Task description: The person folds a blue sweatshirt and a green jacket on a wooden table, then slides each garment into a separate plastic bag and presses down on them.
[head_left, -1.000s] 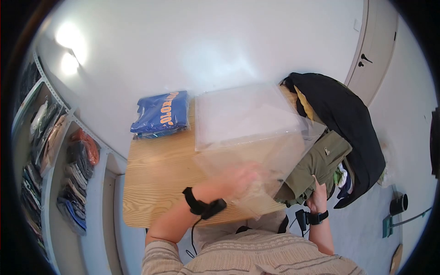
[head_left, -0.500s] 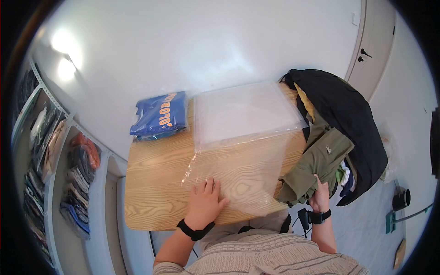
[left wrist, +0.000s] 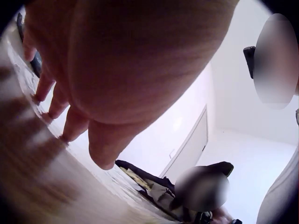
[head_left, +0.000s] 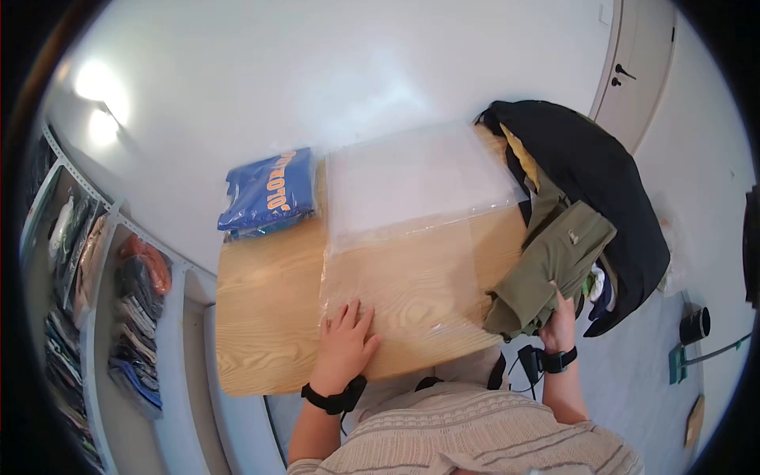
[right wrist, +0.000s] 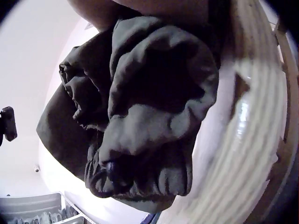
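A clear plastic bag (head_left: 404,277) lies flat along the front of the wooden table (head_left: 261,340). My left hand (head_left: 343,348) rests on its left edge with fingers spread; the left wrist view shows the fingertips (left wrist: 65,139) touching the surface. At the table's right front, my right hand (head_left: 559,326) grips an olive green garment (head_left: 558,261), thumb on top and the other fingers hidden beneath. In the right wrist view the garment (right wrist: 145,126) hangs in folds below the hand.
A stack of clear bags (head_left: 412,182) lies at the back of the table, with a bagged blue garment (head_left: 273,190) to its left. A black garment (head_left: 594,174) covers a pile at the right. Shelves (head_left: 111,277) of bagged clothes stand at the left.
My left hand has moved left from over the bag and now lies spread at its left edge. The front bag has been laid flat. My right hand keeps its grip on the olive garment.
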The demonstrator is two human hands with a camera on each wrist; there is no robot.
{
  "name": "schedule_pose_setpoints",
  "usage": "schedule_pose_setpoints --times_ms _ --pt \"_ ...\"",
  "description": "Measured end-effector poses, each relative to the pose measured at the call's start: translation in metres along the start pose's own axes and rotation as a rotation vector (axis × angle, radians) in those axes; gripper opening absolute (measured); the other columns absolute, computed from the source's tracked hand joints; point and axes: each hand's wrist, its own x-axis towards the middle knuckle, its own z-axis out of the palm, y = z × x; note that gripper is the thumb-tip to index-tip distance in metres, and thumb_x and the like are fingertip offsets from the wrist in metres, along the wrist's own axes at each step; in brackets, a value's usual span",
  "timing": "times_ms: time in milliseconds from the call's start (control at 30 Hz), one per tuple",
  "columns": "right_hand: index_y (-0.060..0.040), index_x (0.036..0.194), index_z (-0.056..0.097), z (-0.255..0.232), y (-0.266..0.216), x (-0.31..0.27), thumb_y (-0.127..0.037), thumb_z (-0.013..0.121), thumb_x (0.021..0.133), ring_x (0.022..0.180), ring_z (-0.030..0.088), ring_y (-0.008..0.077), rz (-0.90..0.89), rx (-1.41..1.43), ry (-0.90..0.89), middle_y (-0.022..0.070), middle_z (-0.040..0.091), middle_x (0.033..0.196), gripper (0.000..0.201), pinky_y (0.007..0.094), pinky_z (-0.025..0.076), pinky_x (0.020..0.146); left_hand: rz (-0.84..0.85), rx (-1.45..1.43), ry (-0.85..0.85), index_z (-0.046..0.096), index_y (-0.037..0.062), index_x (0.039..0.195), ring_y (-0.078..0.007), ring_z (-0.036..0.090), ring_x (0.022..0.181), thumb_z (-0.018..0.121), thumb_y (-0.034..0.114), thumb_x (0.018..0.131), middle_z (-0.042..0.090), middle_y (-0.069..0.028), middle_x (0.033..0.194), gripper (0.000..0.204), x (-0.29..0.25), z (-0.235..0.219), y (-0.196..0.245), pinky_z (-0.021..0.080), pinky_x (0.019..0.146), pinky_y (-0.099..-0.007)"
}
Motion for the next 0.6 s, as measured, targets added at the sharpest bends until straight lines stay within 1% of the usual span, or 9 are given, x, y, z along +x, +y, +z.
schedule_pose_setpoints --times_ms 67,133,200,300,400,467,500,567,600 --pt "-0.0031 0.137 0.035 0.011 -0.014 -0.003 -0.015 0.053 0.093 0.116 0.052 0.0225 -0.029 0.041 0.001 0.0094 0.048 0.133 0.049 0.036 0.044 0.097 -0.058 0.066 -0.011 0.044 0.0103 0.135 -0.0346 0.034 0.131 0.053 0.038 0.089 0.034 -0.0184 0.144 0.054 0.006 -0.004 0.008 0.025 0.103 -0.0575" --pt "-0.0043 0.138 0.033 0.011 -0.023 -0.008 -0.016 0.051 0.094 0.118 0.051 0.0229 -0.03 0.013 -0.001 0.0096 0.047 0.134 0.05 0.0363 0.043 0.098 -0.055 0.06 -0.004 0.044 0.01 0.135 -0.0352 0.035 0.13 0.052 0.038 0.089 0.034 -0.0188 0.144 0.055 0.008 0.0 0.013 0.025 0.103 -0.0593" --pt "-0.0021 0.136 0.037 0.013 -0.033 -0.015 -0.01 0.055 0.092 0.117 0.05 0.0214 -0.063 0.106 -0.026 0.0086 0.049 0.132 0.048 0.0357 0.041 0.098 -0.05 0.047 0.008 0.044 0.0097 0.136 -0.0358 0.035 0.129 0.052 0.039 0.09 0.033 -0.0192 0.144 0.055 0.011 0.005 0.021 0.024 0.102 -0.061" --pt "-0.0006 0.136 0.037 0.02 -0.048 -0.025 -0.01 0.059 0.089 0.118 0.049 0.0217 -0.096 -0.003 -0.013 0.0089 0.048 0.134 0.053 0.0347 0.038 0.1 -0.029 0.05 0.041 0.044 0.0087 0.135 -0.0375 0.037 0.125 0.051 0.038 0.09 0.034 -0.0201 0.143 0.054 0.017 0.009 0.032 0.026 0.104 -0.0566" --pt "-0.0017 0.138 0.035 0.021 -0.059 -0.032 -0.01 0.06 0.088 0.119 0.049 0.0226 -0.17 -0.182 -0.023 0.0089 0.047 0.135 0.056 0.0359 0.039 0.1 0.05 -0.151 0.02 0.046 0.0071 0.133 -0.0386 0.038 0.123 0.055 0.032 0.088 0.034 -0.0203 0.143 0.052 0.022 0.004 0.035 0.028 0.105 -0.0508" --pt "0.0003 0.136 0.036 0.02 -0.067 -0.036 -0.014 0.065 0.084 0.119 0.048 0.0233 -0.229 -0.334 -0.017 0.0103 0.047 0.134 0.061 0.0358 0.037 0.102 0.187 -0.349 0.071 0.05 0.0071 0.128 -0.0388 0.038 0.124 0.061 0.024 0.085 0.035 -0.02 0.142 0.048 0.02 -0.002 0.025 0.03 0.105 -0.0459" --pt "0.0003 0.136 0.036 0.017 -0.07 -0.038 -0.014 0.065 0.084 0.119 0.048 0.0233 -0.229 -0.349 -0.023 0.0103 0.047 0.134 0.061 0.0358 0.037 0.102 0.182 -0.364 0.074 0.05 0.0071 0.128 -0.0388 0.038 0.124 0.061 0.024 0.085 0.035 -0.02 0.142 0.048 0.019 -0.001 0.021 0.03 0.105 -0.0459" --pt "0.0025 0.135 0.037 0.011 -0.074 -0.044 -0.017 0.07 0.079 0.119 0.048 0.0241 -0.221 -0.413 -0.049 0.0123 0.048 0.132 0.068 0.0358 0.035 0.103 0.322 -0.135 0.081 0.053 0.008 0.125 -0.0393 0.038 0.124 0.064 0.019 0.082 0.036 -0.0193 0.142 0.046 0.019 0.001 0.014 0.032 0.104 -0.0461" --pt "0.0025 0.135 0.037 0.01 -0.076 -0.045 -0.017 0.07 0.079 0.119 0.048 0.0241 -0.221 -0.422 -0.057 0.0123 0.048 0.132 0.068 0.0358 0.035 0.103 0.315 -0.144 0.087 0.053 0.008 0.125 -0.0393 0.038 0.124 0.064 0.019 0.082 0.036 -0.0193 0.142 0.046 0.019 0.004 0.015 0.032 0.104 -0.0461"
